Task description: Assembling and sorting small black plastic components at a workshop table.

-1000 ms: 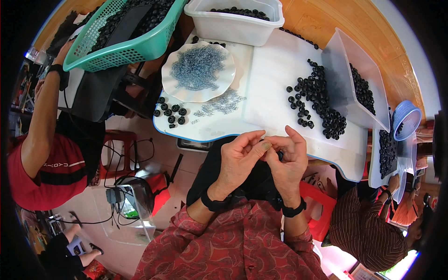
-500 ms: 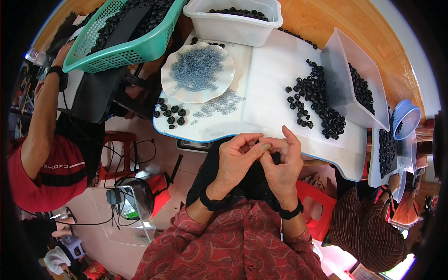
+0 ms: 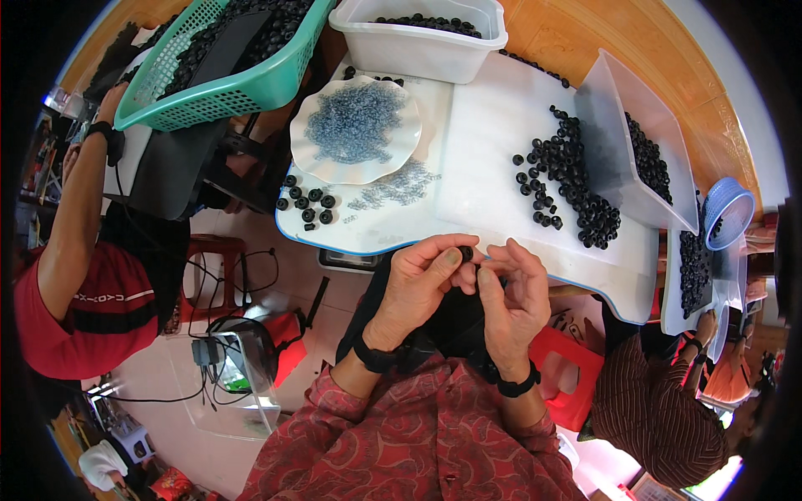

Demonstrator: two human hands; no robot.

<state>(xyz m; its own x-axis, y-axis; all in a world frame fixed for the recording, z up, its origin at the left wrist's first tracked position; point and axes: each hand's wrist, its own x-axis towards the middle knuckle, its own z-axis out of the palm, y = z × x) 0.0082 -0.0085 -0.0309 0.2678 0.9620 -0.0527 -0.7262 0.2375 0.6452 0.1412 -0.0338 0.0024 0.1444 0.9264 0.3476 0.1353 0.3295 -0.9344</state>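
Piece (image 3: 466, 253), black, apparently between left-hand fingers (image 3: 444, 243)

The left hand (image 3: 413, 285) pinches a black piece (image 3: 465, 253) near the right hand (image 3: 513, 299); a plate (image 3: 408, 135) stands on the table (image 3: 472, 167)

bright, soft light covers my left hand (image 3: 411, 284), my right hand (image 3: 514, 305) and the white table (image 3: 489, 154) before them, all fairly sharp; white glare (image 3: 723, 474) burns behind my right, and far-out edges bend into blackness.

A head-worn fisheye looks down at hands (image 3: 411, 288).
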